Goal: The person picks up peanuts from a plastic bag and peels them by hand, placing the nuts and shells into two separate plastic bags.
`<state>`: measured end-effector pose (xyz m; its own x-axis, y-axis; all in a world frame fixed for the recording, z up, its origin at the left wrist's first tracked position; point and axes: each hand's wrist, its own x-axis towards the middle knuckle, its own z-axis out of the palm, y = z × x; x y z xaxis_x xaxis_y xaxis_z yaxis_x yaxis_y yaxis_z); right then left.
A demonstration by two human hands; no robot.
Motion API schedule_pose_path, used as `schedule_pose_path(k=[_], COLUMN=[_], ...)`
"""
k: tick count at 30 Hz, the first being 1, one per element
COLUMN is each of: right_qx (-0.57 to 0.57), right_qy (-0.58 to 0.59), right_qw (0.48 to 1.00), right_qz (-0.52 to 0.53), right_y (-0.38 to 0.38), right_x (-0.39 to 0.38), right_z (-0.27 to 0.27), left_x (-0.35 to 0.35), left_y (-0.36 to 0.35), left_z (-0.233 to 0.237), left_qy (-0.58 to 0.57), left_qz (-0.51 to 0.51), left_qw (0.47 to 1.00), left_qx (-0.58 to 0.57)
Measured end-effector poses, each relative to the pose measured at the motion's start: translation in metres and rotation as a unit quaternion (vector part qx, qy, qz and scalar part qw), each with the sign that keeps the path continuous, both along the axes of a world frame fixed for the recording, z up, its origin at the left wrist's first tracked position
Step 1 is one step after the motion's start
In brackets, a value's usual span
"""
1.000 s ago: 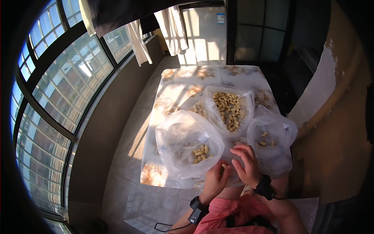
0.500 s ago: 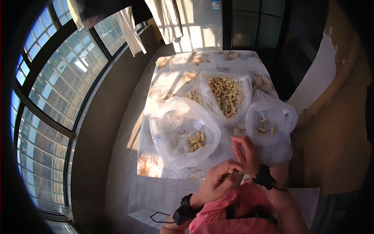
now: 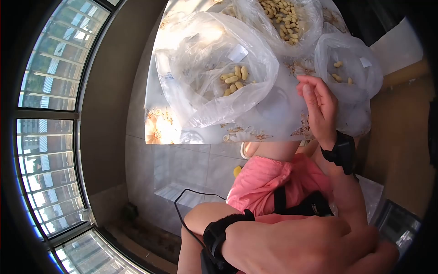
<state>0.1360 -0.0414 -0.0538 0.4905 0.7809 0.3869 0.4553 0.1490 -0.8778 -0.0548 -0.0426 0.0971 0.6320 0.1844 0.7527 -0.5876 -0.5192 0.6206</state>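
Three bags stood on the bench (image 3: pixel 285 119). The left bag (image 3: pixel 182 86) held about seven peanuts (image 3: pixel 231 79), ahead-left of the right hand (image 3: pixel 323 102), one with its long axis pointing away from the person. The right bag (image 3: pixel 372 84) held three peanuts, just beyond that hand, the nearer. The far bag (image 3: pixel 255 25) held too many to count. Right hand: loosely curled, nothing seen in it. Left hand (image 3: pixel 319 239): below the bench edge, grip hidden; could not tell.
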Motion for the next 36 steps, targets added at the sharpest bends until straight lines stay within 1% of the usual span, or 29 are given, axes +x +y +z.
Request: schedule_pose_path(k=[4,11,16,36], right_qx=[0.003,-0.014,0.003,0.0], right_qy=[-0.005,-0.005,0.008,0.011], right_qw=[1.0,1.0,1.0,1.0], right_qz=[0.0,0.002,0.003,0.009], right_y=[0.0005,-0.0003,0.0008,0.0002], right_x=[0.0004,0.0016,0.0013,0.002], right_z=[-0.0007,0.0026,0.0013,0.0016], left_x=[0.0032,0.0064,0.0083,0.0075], left_y=[0.0023,0.0031,0.0023,0.0011], left_z=[-0.0023,-0.0011,-0.0003,0.0018], left_qy=[0.004,0.01,0.014,0.016], left_qz=[0.017,0.022,0.025,0.043], left_qw=[1.0,0.999,0.999,0.997], left_qx=[0.012,0.022,0.03,0.065])
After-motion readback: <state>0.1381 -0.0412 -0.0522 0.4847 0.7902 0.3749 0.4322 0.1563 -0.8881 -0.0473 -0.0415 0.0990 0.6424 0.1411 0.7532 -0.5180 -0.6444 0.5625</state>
